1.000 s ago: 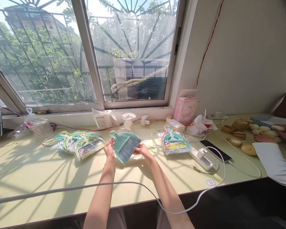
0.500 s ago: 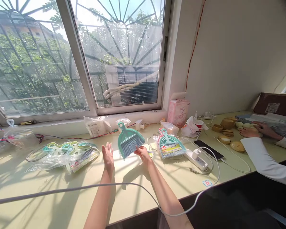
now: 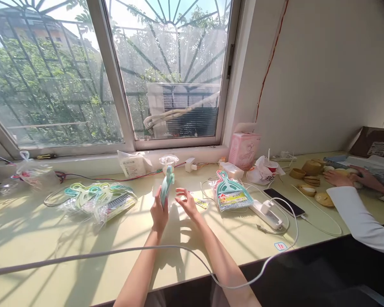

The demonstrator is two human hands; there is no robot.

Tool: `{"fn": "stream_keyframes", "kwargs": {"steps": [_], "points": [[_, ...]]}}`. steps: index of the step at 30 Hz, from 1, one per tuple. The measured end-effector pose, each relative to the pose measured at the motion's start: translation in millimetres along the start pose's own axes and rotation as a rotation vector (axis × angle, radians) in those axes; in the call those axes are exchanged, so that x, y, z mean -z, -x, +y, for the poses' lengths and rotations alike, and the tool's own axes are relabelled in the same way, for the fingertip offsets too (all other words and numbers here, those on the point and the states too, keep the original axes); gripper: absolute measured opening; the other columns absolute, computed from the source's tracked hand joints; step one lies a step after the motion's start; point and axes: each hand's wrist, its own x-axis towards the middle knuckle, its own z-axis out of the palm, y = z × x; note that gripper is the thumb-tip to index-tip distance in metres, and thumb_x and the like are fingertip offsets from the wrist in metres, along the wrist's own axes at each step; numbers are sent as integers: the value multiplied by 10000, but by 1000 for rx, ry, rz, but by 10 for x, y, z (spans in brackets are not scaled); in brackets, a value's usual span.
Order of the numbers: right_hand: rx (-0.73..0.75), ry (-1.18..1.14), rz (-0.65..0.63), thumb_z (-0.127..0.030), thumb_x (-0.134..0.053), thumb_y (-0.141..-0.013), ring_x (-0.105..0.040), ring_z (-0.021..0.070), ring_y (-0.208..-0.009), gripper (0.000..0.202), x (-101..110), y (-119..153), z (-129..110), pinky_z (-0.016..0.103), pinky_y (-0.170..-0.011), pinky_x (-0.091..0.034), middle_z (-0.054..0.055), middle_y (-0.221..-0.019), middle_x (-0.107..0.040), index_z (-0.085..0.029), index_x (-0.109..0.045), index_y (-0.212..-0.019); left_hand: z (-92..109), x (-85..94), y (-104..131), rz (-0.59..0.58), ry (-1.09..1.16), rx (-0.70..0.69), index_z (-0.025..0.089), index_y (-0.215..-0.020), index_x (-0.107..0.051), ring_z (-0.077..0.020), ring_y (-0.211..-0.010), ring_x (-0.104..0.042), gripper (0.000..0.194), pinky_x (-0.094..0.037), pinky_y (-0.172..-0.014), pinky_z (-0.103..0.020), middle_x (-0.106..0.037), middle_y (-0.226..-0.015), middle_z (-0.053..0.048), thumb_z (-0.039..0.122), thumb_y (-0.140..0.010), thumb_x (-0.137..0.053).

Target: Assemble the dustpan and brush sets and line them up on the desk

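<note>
A green dustpan with its small brush stands edge-on above the table, and my left hand is closed around its lower part. Just to the right of it, my right hand is raised with its fingers apart and nothing in them. Behind that hand a yellow printed card lies on the table. A bagged dustpan set with a yellow label rests further right. To the left lie several more bagged dustpan sets in clear plastic.
A white power strip and a black phone lie right of the bagged set. One grey-white cable crosses in front of my forearms. At the far right another person's hands handle round pieces near wooden containers.
The dustpan with brush has turned from face-on to edge-on and passed from my right hand to my left. My right hand has let go. The view has shifted slightly.
</note>
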Motion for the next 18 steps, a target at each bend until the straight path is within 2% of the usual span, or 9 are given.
{"fn": "stream_keyframes", "kwargs": {"steps": [2, 5, 8, 11, 13, 16, 18], "points": [[53, -28, 108, -490, -830, -819, -728, 326, -1287, 437, -105, 52, -14, 405, -892, -666, 116, -1376, -762, -300, -722, -1198, 30, -78, 124, -160, 17, -68, 234, -1555, -695, -438, -1302, -805, 603, -678, -1031, -559, -776, -1506, -254, 612, -1100, -578], [-29, 10, 237, -510, -697, -853, -698, 349, -1302, 371, -112, 85, -49, 453, -987, -631, 101, -1287, -750, -318, -684, -1171, 76, -171, 237, -334, 81, -99, 282, -1511, -750, -453, -1394, -763, 552, -651, -1130, -574, -773, -1529, -221, 578, -1054, -659], [-79, 11, 225, -534, -706, -809, -678, 373, -1302, 357, -18, 61, -97, 471, -994, -612, 89, -1199, -749, -358, -691, -1119, 97, -180, 236, -395, 116, -86, 308, -1483, -776, -461, -1437, -735, 533, -621, -1185, -603, -770, -1534, -202, 561, -1018, -707], [-59, -117, 146, -604, -803, -720, -698, 373, -1209, 483, 68, 41, -148, 443, -916, -613, 94, -1149, -748, -333, -685, -1102, 106, -111, 151, -415, 156, -83, 291, -1485, -769, -449, -1405, -746, 560, -605, -1194, -618, -779, -1519, -196, 600, -1031, -657], [-44, -221, 107, -659, -832, -692, -718, 358, -1140, 572, 118, 52, -192, 424, -901, -605, 92, -1101, -749, -298, -677, -1107, 115, -34, 56, -312, 178, -29, 254, -1495, -747, -440, -1390, -744, 603, -588, -1206, -615, -777, -1513, -205, 637, -1064, -572], [-33, -311, 105, -733, -760, -790, -732, 352, -1104, 585, 214, 86, -288, 428, -910, -613, 101, -1057, -754, -278, -703, -1152, 84, 124, -162, 52, 162, 188, 201, -1535, -681, -411, -1453, -688, 597, -539, -1257, -585, -736, -1561, -219, 561, -1139, -417], [-26, -246, 123, -721, -707, -876, -736, 351, -1127, 539, 290, 95, -362, 443, -939, -628, 110, -1088, -770, -291, -740, -1200, -8, 251, -347, 274, 127, 367, 185, -1525, -662, -385, -1503, -644, 546, -500, -1302, -554, -718, -1572, -220, 478, -1154, -389]]}}
